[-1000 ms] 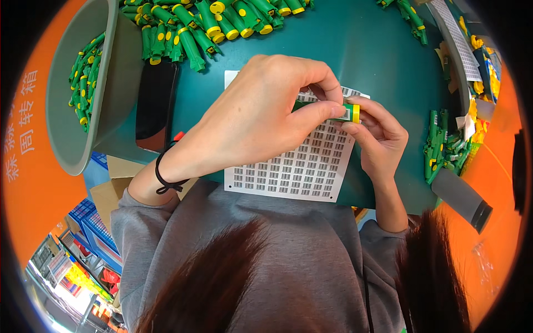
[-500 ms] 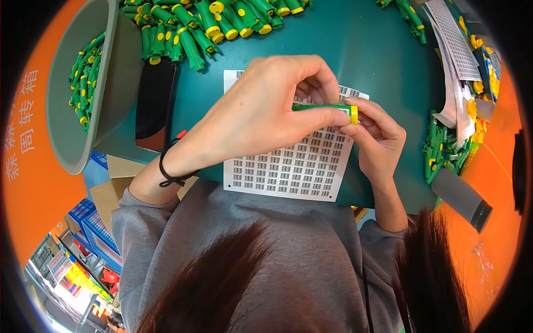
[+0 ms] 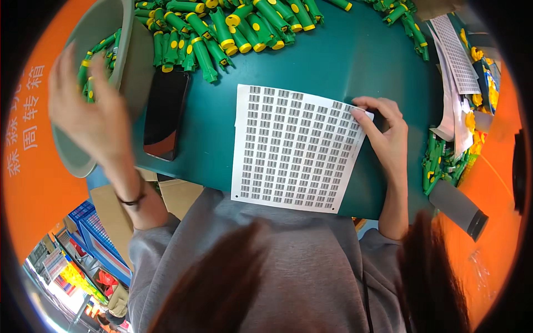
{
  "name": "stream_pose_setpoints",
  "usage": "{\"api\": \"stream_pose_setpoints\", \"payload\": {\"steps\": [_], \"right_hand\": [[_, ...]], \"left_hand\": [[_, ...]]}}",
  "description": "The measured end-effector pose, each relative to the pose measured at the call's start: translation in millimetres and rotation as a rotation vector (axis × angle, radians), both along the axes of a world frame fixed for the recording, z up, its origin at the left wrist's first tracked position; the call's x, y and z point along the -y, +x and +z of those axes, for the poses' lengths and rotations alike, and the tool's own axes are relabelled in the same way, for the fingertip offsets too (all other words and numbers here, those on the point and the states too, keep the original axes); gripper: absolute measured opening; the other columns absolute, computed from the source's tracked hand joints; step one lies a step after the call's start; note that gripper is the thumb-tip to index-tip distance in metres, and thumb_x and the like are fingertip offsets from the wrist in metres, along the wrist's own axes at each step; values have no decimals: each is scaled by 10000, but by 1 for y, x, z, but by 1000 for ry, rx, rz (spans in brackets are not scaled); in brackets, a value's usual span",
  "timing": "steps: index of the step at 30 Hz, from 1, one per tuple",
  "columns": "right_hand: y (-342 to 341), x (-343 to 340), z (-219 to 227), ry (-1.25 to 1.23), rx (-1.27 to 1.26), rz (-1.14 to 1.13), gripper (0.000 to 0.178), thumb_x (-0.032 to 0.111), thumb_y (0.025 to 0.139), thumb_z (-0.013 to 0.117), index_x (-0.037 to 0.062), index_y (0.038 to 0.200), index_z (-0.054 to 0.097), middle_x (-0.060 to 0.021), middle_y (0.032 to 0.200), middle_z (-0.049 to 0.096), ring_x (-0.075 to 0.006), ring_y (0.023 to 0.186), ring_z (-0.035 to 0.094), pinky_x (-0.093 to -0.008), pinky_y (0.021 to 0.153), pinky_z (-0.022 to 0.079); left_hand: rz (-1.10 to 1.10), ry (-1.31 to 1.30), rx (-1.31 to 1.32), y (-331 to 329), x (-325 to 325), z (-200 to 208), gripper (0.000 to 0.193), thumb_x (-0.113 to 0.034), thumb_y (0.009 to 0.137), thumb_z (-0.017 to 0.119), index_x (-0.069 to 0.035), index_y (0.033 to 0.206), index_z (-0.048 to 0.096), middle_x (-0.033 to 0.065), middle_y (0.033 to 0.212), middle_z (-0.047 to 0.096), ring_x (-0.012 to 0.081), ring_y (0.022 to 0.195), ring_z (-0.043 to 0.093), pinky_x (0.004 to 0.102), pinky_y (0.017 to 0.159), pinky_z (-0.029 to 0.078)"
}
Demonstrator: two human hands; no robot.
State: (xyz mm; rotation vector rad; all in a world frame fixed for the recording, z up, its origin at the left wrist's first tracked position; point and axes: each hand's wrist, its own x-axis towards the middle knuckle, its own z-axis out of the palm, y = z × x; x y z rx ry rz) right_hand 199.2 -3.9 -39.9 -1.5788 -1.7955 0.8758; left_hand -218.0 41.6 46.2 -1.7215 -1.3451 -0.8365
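My left hand, somewhat blurred, is over the grey-green bin at the left, its fingers spread and nothing visible in them. Inside the bin lie several green plastic tubes with yellow ends, partly covered by this hand. At the upper right corner of a white sheet of small barcode labels, my right hand pinches the paper between thumb and fingers. The sheet lies on the green table in front of my body, and a few label places along its top are bare.
A heap of green tubes with yellow caps covers the table's far side. Beside the bin lies a black phone. To the right are more label sheets, green pieces and a grey cylinder. A cardboard box stands below the table edge.
My left hand has gone from the sheet to the bin, and the green tube is out of both hands. My right hand has let go of the tube's yellow end and now grips the sheet's corner.
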Motion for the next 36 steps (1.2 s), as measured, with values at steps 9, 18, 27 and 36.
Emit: {"api": "stream_pose_setpoints", "payload": {"steps": [9, 18, 27, 36], "right_hand": [[-9, 5, -12, -90, -103, -77, 124, 78, 866, 766, -10, 952, 751, -69, 971, 669, -136, 939, 601, -254, 833, 458], [-8, -10, -6, -119, -24, -21, 118, 102, 850, 782, 10, 921, 761, -42, 864, 659, -128, 871, 579, -254, 794, 450], [-2, -10, -5, -269, -179, -52, 100, 72, 869, 763, -6, 930, 750, -31, 956, 608, -112, 910, 559, -254, 815, 433], [-2, -25, 0, -236, -162, -87, 134, 125, 888, 755, 20, 970, 753, -32, 927, 674, -114, 895, 572, -267, 824, 453]], "left_hand": [[-842, -621, 312, 175, 23, -118, 202, -165, 816, 741, -79, 993, 698, 23, 1011, 653, 199, 962, 610, 324, 773, 485], [-777, -620, 361, 178, 22, -124, 200, -158, 760, 765, -116, 953, 733, -21, 996, 665, 197, 960, 587, 376, 861, 431], [-757, -624, 432, 179, 22, -126, 134, -178, 776, 749, -150, 905, 723, -40, 1002, 656, 180, 988, 573, 391, 911, 413], [-776, -551, 420, 182, 20, -126, 128, -164, 780, 761, -155, 895, 703, -51, 1016, 663, 195, 983, 570, 404, 903, 398]]}}
